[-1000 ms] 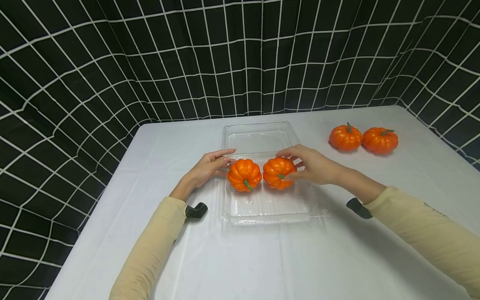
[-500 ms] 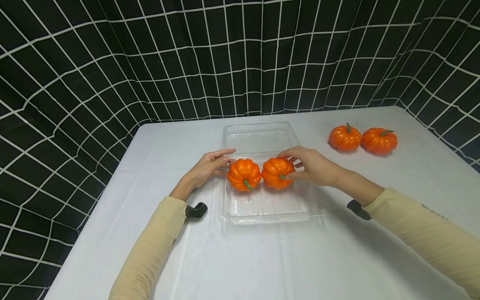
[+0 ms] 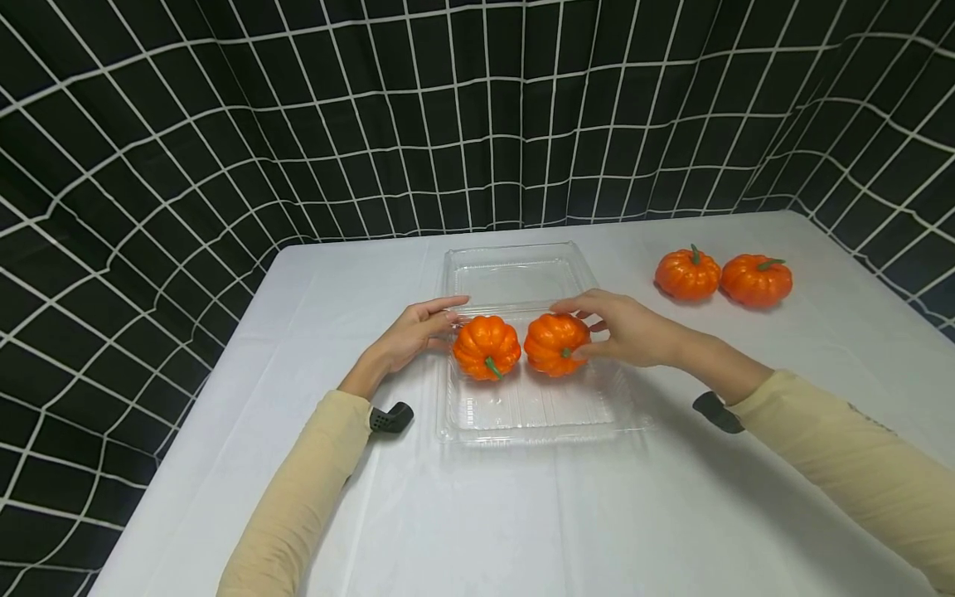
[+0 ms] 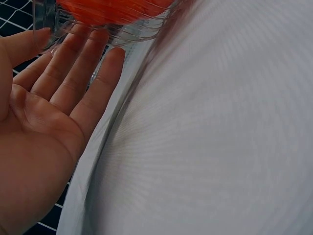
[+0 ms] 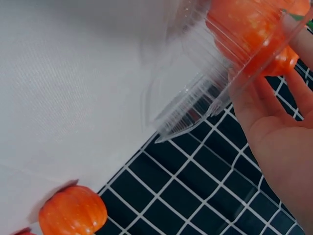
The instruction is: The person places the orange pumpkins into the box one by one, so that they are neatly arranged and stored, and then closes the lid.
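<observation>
A clear plastic clamshell container (image 3: 537, 414) lies unfolded on the table, its lid (image 3: 515, 278) tipped back to the far side. Two small orange pumpkins with green stems sit side by side in its base: a left pumpkin (image 3: 485, 344) and a right pumpkin (image 3: 550, 340), a narrow gap between them. My right hand (image 3: 630, 332) grips the right pumpkin, thumb by the stem and fingers at the far side. My left hand (image 3: 410, 336) rests against the container's left side; in the left wrist view its straight fingers (image 4: 98, 88) reach to the clear wall.
Two more orange pumpkins stand close together at the back right, one nearer the middle (image 3: 686, 275) and one farther right (image 3: 757, 282). A white cloth covers the table (image 3: 477, 514). Dark curtains with a white grid (image 3: 477, 124) hang behind and at the sides.
The right pumpkin, in my right hand, moves slightly left, against the other pumpkin, then back right, so a narrow gap shows again. My left hand stays in place.
</observation>
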A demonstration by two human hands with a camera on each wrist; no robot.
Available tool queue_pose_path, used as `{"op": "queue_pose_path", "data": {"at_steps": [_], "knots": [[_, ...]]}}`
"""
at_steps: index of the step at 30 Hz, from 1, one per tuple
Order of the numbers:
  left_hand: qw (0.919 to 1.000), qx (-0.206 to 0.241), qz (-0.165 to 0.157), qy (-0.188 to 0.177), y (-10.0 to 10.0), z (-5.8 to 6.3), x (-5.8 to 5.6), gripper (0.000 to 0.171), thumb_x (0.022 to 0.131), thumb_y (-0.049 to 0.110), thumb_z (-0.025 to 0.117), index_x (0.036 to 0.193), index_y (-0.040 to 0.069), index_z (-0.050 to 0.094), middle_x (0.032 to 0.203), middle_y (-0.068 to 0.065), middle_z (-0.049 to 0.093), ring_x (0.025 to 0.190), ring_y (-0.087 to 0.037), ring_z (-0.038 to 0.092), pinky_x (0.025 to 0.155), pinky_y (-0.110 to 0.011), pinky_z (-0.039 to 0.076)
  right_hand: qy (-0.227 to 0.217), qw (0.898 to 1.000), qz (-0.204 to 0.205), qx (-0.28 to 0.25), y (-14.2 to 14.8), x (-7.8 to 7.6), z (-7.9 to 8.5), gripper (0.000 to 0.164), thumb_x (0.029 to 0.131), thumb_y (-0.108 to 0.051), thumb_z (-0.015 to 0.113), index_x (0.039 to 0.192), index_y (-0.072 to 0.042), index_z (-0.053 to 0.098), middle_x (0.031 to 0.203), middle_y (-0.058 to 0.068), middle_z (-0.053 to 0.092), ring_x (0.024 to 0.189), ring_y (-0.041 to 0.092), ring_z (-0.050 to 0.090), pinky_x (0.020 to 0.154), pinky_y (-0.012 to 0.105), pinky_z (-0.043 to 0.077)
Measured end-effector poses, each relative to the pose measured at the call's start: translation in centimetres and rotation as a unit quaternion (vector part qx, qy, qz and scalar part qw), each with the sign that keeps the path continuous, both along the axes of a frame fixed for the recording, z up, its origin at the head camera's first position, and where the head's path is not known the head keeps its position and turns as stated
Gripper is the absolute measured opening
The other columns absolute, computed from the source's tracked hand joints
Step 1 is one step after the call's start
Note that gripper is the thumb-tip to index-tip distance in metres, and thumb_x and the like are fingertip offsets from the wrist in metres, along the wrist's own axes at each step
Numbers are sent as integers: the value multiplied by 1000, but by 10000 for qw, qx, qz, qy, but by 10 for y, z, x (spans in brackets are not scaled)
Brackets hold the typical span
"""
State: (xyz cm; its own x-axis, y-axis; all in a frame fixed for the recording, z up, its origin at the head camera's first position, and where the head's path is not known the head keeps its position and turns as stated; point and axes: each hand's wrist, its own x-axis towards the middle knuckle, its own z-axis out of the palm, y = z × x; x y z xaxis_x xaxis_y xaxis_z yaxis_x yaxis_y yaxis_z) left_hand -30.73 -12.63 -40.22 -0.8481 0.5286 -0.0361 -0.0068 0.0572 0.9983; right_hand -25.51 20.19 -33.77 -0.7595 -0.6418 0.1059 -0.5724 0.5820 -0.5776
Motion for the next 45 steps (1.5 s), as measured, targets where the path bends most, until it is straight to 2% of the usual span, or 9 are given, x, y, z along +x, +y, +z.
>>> {"op": "queue_pose_path", "data": {"at_steps": [13, 21, 24, 28, 32, 37, 40, 45], "knots": [[10000, 22, 5, 8, 0, 0, -2, 45, 100, 11, 48, 143, -1, 40, 129, -22, 54, 99, -20, 60, 85, -38, 52, -56, 9999, 123, 13, 5, -3, 5, 60, 77, -2, 79, 131, -5, 55, 129, 10, 54, 113, 29, 51, 86, 46, 51], [10000, 22, 24, 39, 0, 0, -1, 44, 99, 11, 49, 142, 1, 42, 126, -21, 56, 98, -20, 60, 84, -38, 53, -479, 9975, -363, -365, 19, -5, 15, 50, 89, -17, 68, 134, -5, 51, 132, 14, 53, 115, 34, 52, 89, 49, 49], [10000, 28, 18, 28, 0, 0, -1, 45, 99, 11, 48, 142, 0, 42, 126, -21, 56, 98, -19, 60, 84, -37, 53, -875, 9922, -651, -600, 25, -6, 18, 47, 95, -23, 60, 137, -5, 49, 134, 16, 51, 113, 34, 55, 89, 49, 49], [10000, 10, 9, 16, 0, -1, -2, 45, 100, 11, 48, 143, -1, 40, 128, -22, 55, 99, -19, 60, 84, -37, 53, -1581, 9748, -1095, -1126, 35, -9, 21, 48, 98, -28, 54, 140, -6, 44, 138, 17, 46, 115, 35, 53, 88, 45, 50], [10000, -1, 16, 3, -1, -1, -2, 46, 100, 12, 48, 143, -1, 39, 128, -22, 55, 99, -20, 60, 85, -38, 52, -1984, 9537, -1374, -1797, 46, -11, 23, 51, 100, -31, 50, 142, -5, 40, 138, 18, 43, 120, 32, 48, 86, 39, 52], [10000, 17, -10, 3, -1, 0, -1, 46, 100, 12, 48, 143, -1, 38, 128, -22, 55, 100, -20, 60, 85, -39, 52, -2398, 9163, -1664, -2742, 60, -15, 24, 55, 101, -32, 46, 144, 0, 33, 131, 14, 44, 111, 22, 54, 82, 36, 54], [10000, 28, -21, -4, -1, 0, -1, 47, 100, 12, 48, 143, -2, 38, 128, -22, 55, 101, -20, 60, 86, -39, 52, -2653, 8936, -1899, -3082, 69, -17, 26, 58, 100, -34, 47, 145, -2, 30, 128, 8, 46, 105, 15, 58, 81, 36, 54], [10000, 21, 1, -18, -1, 1, 0, 46, 100, 12, 48, 143, -1, 39, 129, -22, 54, 101, -21, 60, 86, -40, 52, -2907, 8609, -2016, -3656, 89, -18, 26, 55, 100, -35, 48, 143, -7, 31, 122, 2, 52, 99, 17, 62, 78, 35, 55]]}}
